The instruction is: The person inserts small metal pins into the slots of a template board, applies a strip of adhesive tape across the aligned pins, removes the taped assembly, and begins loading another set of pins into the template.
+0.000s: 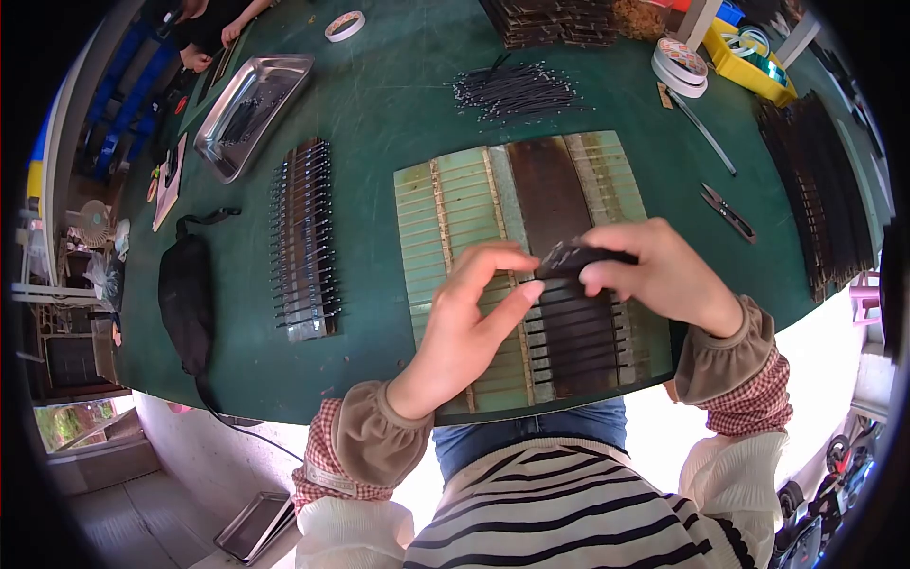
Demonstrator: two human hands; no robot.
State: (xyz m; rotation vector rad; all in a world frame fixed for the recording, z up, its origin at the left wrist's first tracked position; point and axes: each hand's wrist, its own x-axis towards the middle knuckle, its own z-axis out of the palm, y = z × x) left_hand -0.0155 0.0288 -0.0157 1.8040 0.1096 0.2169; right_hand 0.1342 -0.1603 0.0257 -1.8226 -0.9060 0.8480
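Observation:
My right hand (654, 270) is closed around a small bundle of thin black wires (567, 256) with pale tips, slightly blurred. My left hand (474, 308) is at the bundle's tip end, with thumb and index finger apart; nothing can be made out between them. Both hands are over a pale green slotted board (427, 223) with ribbed strips running along it. A dark brown strip (550, 190) lies lengthwise on the board. Across its near half, several black wires (578, 346) lie side by side in the slots. The far half of the strip is bare.
A pile of loose black wires (517, 92) lies beyond the board. To the left are a filled strip (305, 242), a black pouch (185, 299) and a metal tray (275, 81). Snips (728, 213), a pen (701, 133) and tape rolls (680, 68) lie right. Another person's hands (213, 47) work far left.

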